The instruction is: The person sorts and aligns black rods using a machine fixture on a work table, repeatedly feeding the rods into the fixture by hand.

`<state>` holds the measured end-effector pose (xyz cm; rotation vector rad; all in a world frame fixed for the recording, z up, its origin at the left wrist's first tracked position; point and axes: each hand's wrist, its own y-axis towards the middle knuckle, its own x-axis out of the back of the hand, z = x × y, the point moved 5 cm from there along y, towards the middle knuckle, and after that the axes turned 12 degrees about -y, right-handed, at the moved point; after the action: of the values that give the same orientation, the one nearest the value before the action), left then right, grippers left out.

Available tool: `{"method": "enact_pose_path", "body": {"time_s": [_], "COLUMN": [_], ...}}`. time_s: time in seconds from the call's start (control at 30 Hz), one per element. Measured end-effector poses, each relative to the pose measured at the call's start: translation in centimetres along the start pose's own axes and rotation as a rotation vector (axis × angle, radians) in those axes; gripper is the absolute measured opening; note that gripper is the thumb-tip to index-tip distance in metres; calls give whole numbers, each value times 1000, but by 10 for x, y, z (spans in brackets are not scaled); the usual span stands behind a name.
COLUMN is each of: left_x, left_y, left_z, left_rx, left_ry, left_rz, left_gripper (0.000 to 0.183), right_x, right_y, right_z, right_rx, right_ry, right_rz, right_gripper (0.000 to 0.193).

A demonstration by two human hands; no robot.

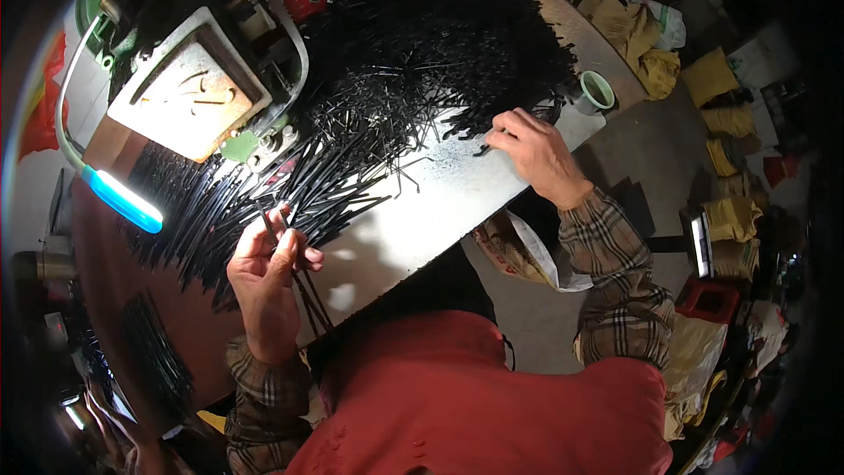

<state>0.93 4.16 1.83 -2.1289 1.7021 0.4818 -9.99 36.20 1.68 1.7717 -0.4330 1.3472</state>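
Head view: left hand clamped on thin black rods, right hand pinching a dark piece

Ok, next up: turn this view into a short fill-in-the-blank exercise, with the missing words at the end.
1. A few long, thin black rods are held in the ____ hand.
2. The slim, bar-shaped lamp has a ____ casing.
3. The small, round pale-green cup stands nearer to the ____ hand.
4. The cloth covering the person's chest is ____.

Missing words: left; blue; right; red.
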Motion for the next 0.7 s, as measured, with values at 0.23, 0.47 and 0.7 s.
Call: {"method": "enact_pose_path", "body": {"time_s": [0.23, 0.47, 0.7], "left_x": [4, 16, 26], "left_y": [14, 36, 44], "left_z": [-2, -4, -1], "left_rx": [58, 30, 24], "left_ry": [48, -43, -124], "left_rz": [-49, -59, -54], "left_gripper": [34, 37, 18], "right_x": [19, -8, -56], "right_y": [46, 105, 122], "right_z": [76, 157, 179], "right_rx": [325, 143, -377], "right_ry": [41, 723, 1348], "right_rz": [-84, -202, 110], "right_gripper": [15, 11, 8]}}
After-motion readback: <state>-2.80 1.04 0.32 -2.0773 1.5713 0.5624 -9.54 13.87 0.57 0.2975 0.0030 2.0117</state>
